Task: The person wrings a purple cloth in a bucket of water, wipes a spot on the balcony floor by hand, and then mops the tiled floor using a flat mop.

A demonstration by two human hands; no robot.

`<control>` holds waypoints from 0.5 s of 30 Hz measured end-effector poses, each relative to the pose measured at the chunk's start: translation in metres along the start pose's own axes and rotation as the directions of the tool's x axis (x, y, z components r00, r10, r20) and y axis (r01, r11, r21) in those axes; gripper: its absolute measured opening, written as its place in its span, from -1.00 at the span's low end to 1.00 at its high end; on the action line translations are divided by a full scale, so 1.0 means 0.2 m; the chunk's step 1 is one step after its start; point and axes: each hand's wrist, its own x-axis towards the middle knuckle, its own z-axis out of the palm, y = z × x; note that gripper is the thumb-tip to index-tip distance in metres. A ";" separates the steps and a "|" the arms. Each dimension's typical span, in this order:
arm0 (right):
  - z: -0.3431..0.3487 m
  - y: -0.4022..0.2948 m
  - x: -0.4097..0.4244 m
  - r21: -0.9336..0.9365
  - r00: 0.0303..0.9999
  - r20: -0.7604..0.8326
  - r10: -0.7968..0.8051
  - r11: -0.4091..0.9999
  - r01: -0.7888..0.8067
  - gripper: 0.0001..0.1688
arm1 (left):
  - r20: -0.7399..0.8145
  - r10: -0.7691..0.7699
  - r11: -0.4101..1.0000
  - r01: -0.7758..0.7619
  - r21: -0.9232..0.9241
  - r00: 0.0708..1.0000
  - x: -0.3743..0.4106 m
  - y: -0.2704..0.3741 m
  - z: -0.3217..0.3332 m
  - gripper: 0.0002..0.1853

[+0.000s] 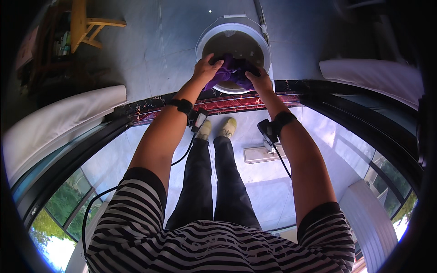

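Note:
A dark purple cloth (229,70) is bunched between my two hands over a white bucket (202,41). My left hand (207,69) grips the cloth's left side, thumb on top, and one end droops over the near-left rim. On the right side my right hand (258,79) clasps the cloth, its fingers partly hidden behind it. Murky brown water (235,44) with some foam on it fills part of the bucket. Whether the cloth's underside touches the water cannot be seen. The wire handle (235,16) with its white grip leans toward the far side.
A dark red marbled threshold (222,104) crosses the floor between the bucket and my shoes (227,127). A flat mop head (261,154) lies right of my feet. Pale curtains (71,126) hang at both sides. A wooden chair (85,27) stands far left. Cables run from my wrist devices.

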 end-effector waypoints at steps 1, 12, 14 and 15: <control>0.03 0.03 0.07 -0.075 1.000 -0.008 -0.003 0.997 0.002 -0.28 | 0.020 0.029 0.996 -0.031 0.079 0.999 0.07 -0.02 0.03 -0.42; 0.45 0.21 0.38 -0.775 0.918 0.362 0.164 0.600 0.199 -0.31 | 0.373 0.093 0.898 -0.239 0.368 0.923 0.10 -0.11 0.30 -0.50; 0.47 0.15 0.48 -0.831 0.817 0.429 0.385 0.523 0.190 -0.45 | 0.393 0.078 0.918 -0.220 0.331 0.916 0.09 -0.12 0.28 -0.48; 0.49 0.16 0.50 -0.820 0.836 0.410 0.364 0.548 0.164 -0.50 | 0.367 0.124 0.923 -0.243 0.299 0.922 0.09 -0.16 0.28 -0.49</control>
